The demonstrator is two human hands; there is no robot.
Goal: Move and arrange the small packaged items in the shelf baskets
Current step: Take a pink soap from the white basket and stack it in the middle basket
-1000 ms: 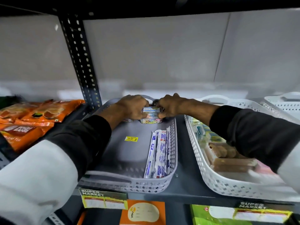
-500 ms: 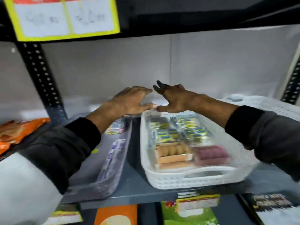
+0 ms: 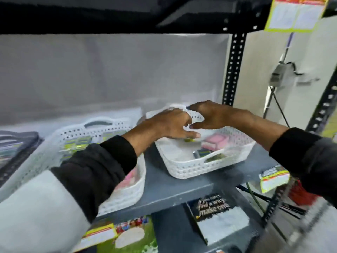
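Note:
Two white perforated baskets stand on the grey shelf (image 3: 182,190). The right basket (image 3: 189,170) holds a pink packet (image 3: 215,142) and small dark and green packets (image 3: 204,153) near its front. The middle basket (image 3: 113,125) holds yellow-green packets (image 3: 76,143) and a pink one by my sleeve. My left hand (image 3: 171,125) hovers over the back of the right basket, fingers spread and empty, a small yellow-green item just under its fingertips. My right hand (image 3: 213,115) is beside it, fingers apart, holding nothing. The frame is blurred by motion.
A grey basket (image 3: 16,148) sits at the far left. A black perforated upright (image 3: 233,70) rises behind the right basket. Price labels (image 3: 273,178) hang on the shelf edge. The shelf below holds a dark card with white lettering (image 3: 213,205) and a green pack (image 3: 131,236).
Both hands let go of the small packet stack in the grey basket and swept right, past the middle basket, to the rightmost white basket. They are now empty.

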